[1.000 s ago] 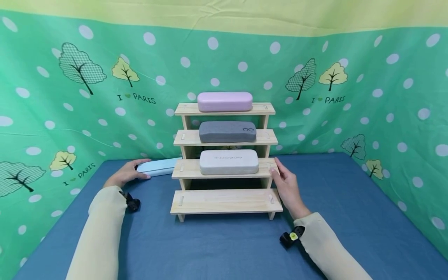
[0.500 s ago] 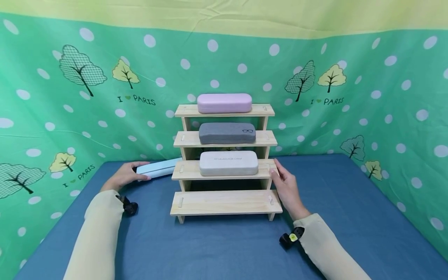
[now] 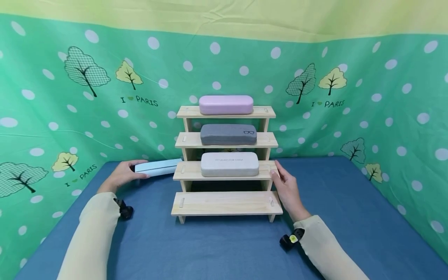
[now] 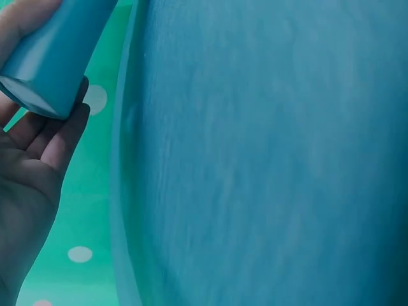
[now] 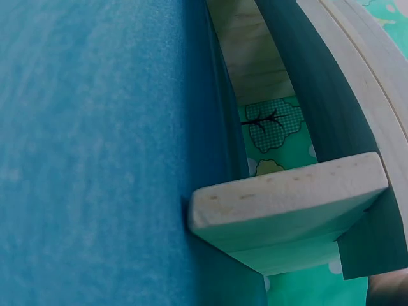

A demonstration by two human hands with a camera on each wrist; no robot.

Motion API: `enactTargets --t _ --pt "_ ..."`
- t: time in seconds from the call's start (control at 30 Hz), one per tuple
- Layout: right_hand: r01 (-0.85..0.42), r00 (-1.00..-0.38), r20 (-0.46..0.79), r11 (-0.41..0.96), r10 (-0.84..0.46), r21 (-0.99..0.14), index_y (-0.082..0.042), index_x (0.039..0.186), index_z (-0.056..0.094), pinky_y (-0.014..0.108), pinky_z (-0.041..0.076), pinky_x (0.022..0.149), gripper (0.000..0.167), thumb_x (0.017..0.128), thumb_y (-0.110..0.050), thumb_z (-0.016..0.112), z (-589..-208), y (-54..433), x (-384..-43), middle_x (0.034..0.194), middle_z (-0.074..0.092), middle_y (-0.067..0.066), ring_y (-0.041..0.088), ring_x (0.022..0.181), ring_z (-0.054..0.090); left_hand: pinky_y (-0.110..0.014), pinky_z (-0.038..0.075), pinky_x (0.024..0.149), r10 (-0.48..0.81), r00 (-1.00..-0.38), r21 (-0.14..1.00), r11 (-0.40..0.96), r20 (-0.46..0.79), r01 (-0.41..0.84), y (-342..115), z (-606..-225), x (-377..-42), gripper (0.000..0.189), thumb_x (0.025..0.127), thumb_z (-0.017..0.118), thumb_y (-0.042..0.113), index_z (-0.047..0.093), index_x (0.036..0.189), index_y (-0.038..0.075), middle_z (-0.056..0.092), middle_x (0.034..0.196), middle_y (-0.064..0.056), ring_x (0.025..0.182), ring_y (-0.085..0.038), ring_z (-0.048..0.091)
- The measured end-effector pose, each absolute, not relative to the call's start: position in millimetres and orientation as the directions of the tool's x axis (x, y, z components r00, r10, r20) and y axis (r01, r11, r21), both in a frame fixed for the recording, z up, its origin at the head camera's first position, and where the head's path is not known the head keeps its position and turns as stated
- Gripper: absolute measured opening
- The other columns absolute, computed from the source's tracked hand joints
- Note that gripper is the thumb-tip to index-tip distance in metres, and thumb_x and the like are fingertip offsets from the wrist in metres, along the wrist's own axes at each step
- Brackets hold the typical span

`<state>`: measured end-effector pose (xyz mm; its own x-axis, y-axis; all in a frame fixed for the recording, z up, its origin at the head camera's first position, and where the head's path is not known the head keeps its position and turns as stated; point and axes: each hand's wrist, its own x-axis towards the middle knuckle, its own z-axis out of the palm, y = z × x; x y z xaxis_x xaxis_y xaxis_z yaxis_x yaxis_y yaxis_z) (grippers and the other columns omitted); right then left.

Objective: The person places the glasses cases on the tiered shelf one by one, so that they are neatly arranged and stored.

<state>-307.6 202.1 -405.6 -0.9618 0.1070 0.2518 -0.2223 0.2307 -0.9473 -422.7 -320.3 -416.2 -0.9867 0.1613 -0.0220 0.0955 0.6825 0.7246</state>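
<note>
My left hand [image 3: 120, 175] grips one end of a light blue glasses case [image 3: 159, 167], thumb on one side and fingers on the other. The case's far end reaches the left side of a wooden tiered stand [image 3: 227, 204], where part may be hidden. In the left wrist view the case [image 4: 60, 57] shows its end face. My right hand [image 3: 288, 192] holds the right end of the stand's second shelf from the bottom. On that shelf sits a white case [image 3: 229, 165]. A grey case [image 3: 228, 135] with a glasses mark and a pink-purple case [image 3: 226, 105] occupy the shelves above.
The bottom shelf carries no case. A blue cloth [image 3: 210, 252] covers the table. Behind and at both sides hangs a green dotted curtain [image 3: 227, 50] with printed trees. In the right wrist view, a stand leg [image 5: 290, 194] rests on the cloth.
My left hand and forearm have shifted slightly left, and the blue case moved a little left with them. The right hand keeps its hold on the stand. The head view tilted slightly.
</note>
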Motion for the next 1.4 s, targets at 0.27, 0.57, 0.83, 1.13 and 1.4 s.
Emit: enactTargets --t 0.27,0.57,0.83,1.13,1.4 --pt "-0.216 -0.961 0.252 0.26 0.116 -0.941 -0.013 0.148 0.028 0.022 0.039 0.096 0.057 0.099 -0.034 0.047 -407.6 201.9 -308.1 0.15 0.031 0.011 0.021 0.134 0.036 -0.034 0.043 0.076 0.157 -0.986 0.71 0.689 0.05 0.146 -330.0 -405.0 -408.6 0.072 0.078 0.076 0.039 0.05 0.136 0.004 0.053 0.125 -0.025 0.1 -0.031 0.051" --pt "-0.203 -0.964 0.239 0.257 0.117 -0.945 -0.013 0.148 0.029 0.027 0.037 0.098 0.055 0.099 -0.031 0.047 -405.0 200.8 -307.0 0.15 0.031 0.01 0.019 0.134 0.036 -0.025 0.046 0.07 0.136 -0.979 0.712 0.671 0.154 0.205 -337.8 -393.4 -394.0 0.066 0.079 0.076 0.034 0.054 0.132 0.004 0.057 0.119 -0.02 0.088 -0.013 0.053" --pt "-0.198 -0.967 0.231 0.253 0.109 -0.947 -0.013 0.148 0.028 0.029 0.036 0.099 0.053 0.1 -0.028 0.046 -397.3 198.5 -302.7 0.151 0.03 0.01 0.019 0.133 0.036 -0.023 0.046 0.067 0.123 -0.968 0.706 0.666 0.217 0.243 -337.2 -383.4 -377.5 0.061 0.08 0.076 0.03 0.055 0.132 0.004 0.057 0.112 -0.005 0.084 -0.005 0.053" --pt "-0.193 -0.967 0.228 0.251 0.117 -0.948 -0.014 0.148 0.028 0.029 0.036 0.099 0.053 0.1 -0.028 0.046 -402.4 200.4 -306.1 0.151 0.03 0.008 0.017 0.133 0.036 -0.022 0.047 0.065 0.091 -0.97 0.74 0.632 0.226 0.232 -336.7 -364.1 -355.0 0.062 0.08 0.076 0.023 0.052 0.134 0.005 0.052 0.105 0.017 0.084 -0.005 0.052" --pt "-0.204 -0.964 0.238 0.249 0.115 -0.947 -0.014 0.148 0.028 0.029 0.036 0.099 0.053 0.1 -0.028 0.046 -402.4 200.3 -305.6 0.151 0.03 0.009 0.018 0.133 0.036 -0.021 0.047 0.067 0.137 -0.953 0.8 0.519 0.271 0.302 -326.0 -352.8 -338.8 0.057 0.082 0.073 0.01 0.053 0.135 0.008 0.053 0.111 0.02 0.089 -0.006 0.051"
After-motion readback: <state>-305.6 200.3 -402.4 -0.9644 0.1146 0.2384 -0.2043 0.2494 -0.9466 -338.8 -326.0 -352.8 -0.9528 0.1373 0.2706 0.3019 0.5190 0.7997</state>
